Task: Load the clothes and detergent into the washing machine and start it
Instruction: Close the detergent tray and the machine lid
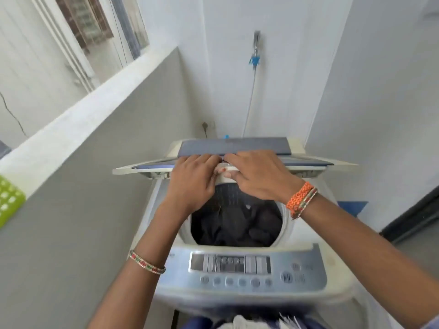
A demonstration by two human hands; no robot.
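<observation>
Green perforated item [9, 200]: far left edge, resting on the pale ledge [78, 110] of a low grey wall; only part shows.

Window [95, 22]: upper left, behind the ledge, blurred.

Wall socket [205, 126]: on the back wall, just above the machine's left rear corner.

Left hand [193, 184]: fingers curled over the front edge of the lid, gripping it; a beaded bangle [147, 262] sits on the wrist.

Lid [234, 157]: folding, blue panel in a white frame, partly raised and bent at its hinge, held over the back half of the opening.

Washing machine [240, 267]: top-loading, white body, centre of view; grey-blue control panel [240, 269] with display and a row of round buttons along the near edge.

Clothes [237, 224]: dark, bunched inside the drum, below the two hands.

Tap [256, 43]: on the back wall above the machine, with a blue fitting and a thin hose running down.

Right hand [259, 176]: fingers laid over the lid's front edge, thumb beneath, grasping it just beside the left hand; orange braided bands [300, 198] on the wrist.

Blue object [351, 207]: right of the machine, partly hidden.
</observation>
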